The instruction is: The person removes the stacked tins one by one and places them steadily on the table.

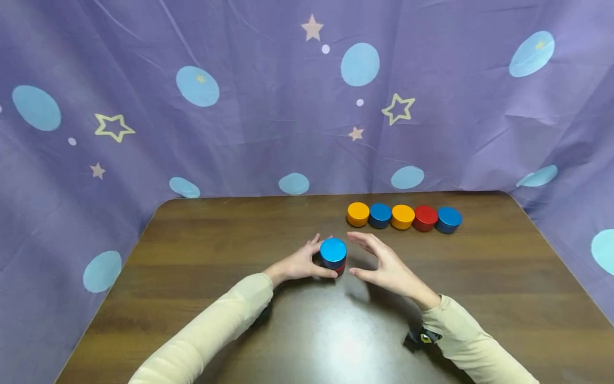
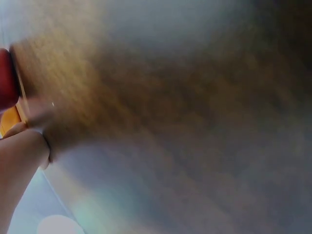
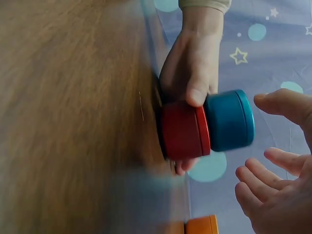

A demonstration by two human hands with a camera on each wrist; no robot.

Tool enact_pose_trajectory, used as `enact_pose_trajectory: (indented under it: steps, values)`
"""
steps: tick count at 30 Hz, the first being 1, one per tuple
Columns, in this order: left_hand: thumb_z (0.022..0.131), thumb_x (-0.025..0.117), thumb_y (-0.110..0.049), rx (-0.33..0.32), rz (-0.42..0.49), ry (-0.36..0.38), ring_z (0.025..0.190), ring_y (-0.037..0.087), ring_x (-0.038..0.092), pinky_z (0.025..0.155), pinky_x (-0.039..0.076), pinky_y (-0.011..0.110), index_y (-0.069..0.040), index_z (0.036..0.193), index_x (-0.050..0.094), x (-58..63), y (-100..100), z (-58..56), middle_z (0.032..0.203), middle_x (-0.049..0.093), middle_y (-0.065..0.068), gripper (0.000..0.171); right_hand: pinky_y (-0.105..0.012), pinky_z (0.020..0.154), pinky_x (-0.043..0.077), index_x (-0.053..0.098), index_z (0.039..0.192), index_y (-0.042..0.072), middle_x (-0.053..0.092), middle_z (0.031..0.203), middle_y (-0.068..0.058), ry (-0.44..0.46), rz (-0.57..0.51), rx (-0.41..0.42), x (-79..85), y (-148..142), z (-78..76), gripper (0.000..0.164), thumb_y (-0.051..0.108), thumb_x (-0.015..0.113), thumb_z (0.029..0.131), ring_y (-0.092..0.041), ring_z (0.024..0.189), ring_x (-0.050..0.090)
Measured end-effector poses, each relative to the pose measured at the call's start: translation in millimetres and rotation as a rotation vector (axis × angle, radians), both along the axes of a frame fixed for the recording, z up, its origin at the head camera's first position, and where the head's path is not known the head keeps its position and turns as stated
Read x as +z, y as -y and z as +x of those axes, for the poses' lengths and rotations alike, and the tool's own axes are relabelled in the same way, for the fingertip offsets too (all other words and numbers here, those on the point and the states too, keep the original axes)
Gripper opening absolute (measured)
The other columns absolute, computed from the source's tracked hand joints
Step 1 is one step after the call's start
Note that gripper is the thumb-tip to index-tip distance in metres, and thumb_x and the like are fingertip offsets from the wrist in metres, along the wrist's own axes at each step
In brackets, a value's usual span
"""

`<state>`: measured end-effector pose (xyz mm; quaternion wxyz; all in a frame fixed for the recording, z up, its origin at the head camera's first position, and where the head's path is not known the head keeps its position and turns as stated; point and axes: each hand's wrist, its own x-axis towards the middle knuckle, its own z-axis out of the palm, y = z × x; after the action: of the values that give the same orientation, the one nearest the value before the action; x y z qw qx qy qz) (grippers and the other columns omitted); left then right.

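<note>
A blue round tin (image 1: 333,250) sits on top of a red round tin (image 3: 183,130), the two stacked on the table. My left hand (image 1: 309,260) grips the red tin from the left, thumb on its near side and fingers round the back. To the right of the stack, my right hand (image 1: 386,266) is held apart from it, fingers spread in a loose curve with nothing between them. In the right wrist view its fingertips point toward the blue tin (image 3: 229,120). The left wrist view is blurred and catches the red tin (image 2: 7,80) only at its edge.
Along the back of the brown table (image 1: 216,234) runs a row of tins: orange (image 1: 358,214), blue (image 1: 380,215), orange (image 1: 402,216), red (image 1: 425,218) and blue (image 1: 449,220). Behind the table hangs a purple curtain (image 1: 268,106) with stars.
</note>
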<state>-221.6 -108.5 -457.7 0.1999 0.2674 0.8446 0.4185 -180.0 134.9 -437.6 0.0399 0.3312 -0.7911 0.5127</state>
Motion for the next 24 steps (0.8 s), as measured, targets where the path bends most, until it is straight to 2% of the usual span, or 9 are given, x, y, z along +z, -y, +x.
enact_pose_trajectory:
  steps: [8,14,17,21,24]
  values:
    - [0.081,0.080,-0.027,-0.004,-0.015,-0.006,0.145,0.035,0.002,0.111,0.004,0.060,-0.009,0.146,0.043,-0.8,1,0.8,0.155,0.027,0.010,0.077,-0.044,0.101,0.040,0.050,0.133,-0.003,0.055,0.131,-0.012,0.032,-0.067,0.004,-2.6,17,-5.0,0.060,0.002,0.078,0.080,-0.029,0.121,0.053]
    - [0.082,0.080,-0.026,0.000,-0.034,-0.003,0.145,0.032,0.000,0.112,0.003,0.058,-0.013,0.149,0.038,-1.2,1,0.8,0.156,0.024,0.006,0.080,-0.042,0.102,0.039,0.049,0.134,-0.005,0.053,0.133,-0.015,0.082,-0.091,0.048,-5.3,17,-9.3,0.061,0.000,0.077,0.080,-0.031,0.121,0.052]
    - [0.081,0.080,-0.027,-0.016,-0.021,-0.029,0.145,0.034,0.001,0.112,0.003,0.058,-0.011,0.148,0.039,-1.0,0,0.5,0.156,0.026,0.007,0.080,-0.042,0.103,0.039,0.049,0.135,-0.003,0.052,0.134,-0.016,0.115,-0.095,0.067,-5.6,15,-10.7,0.061,0.000,0.076,0.081,-0.030,0.123,0.052]
    - [0.081,0.080,-0.026,-0.032,0.008,-0.055,0.144,0.036,0.002,0.112,0.003,0.058,-0.009,0.147,0.040,-1.3,1,0.8,0.155,0.029,0.008,0.079,-0.045,0.103,0.038,0.049,0.135,-0.003,0.052,0.133,-0.018,0.143,-0.114,0.078,-6.0,18,-9.2,0.059,-0.002,0.075,0.082,-0.031,0.122,0.051]
    - [0.082,0.079,-0.027,-0.034,0.010,-0.053,0.144,0.035,0.001,0.111,0.002,0.059,-0.010,0.147,0.041,-2.1,1,0.7,0.155,0.028,0.008,0.078,-0.047,0.101,0.040,0.051,0.132,-0.006,0.054,0.129,-0.019,0.157,-0.142,0.048,-1.1,23,-3.8,0.056,-0.005,0.074,0.082,-0.033,0.118,0.054]
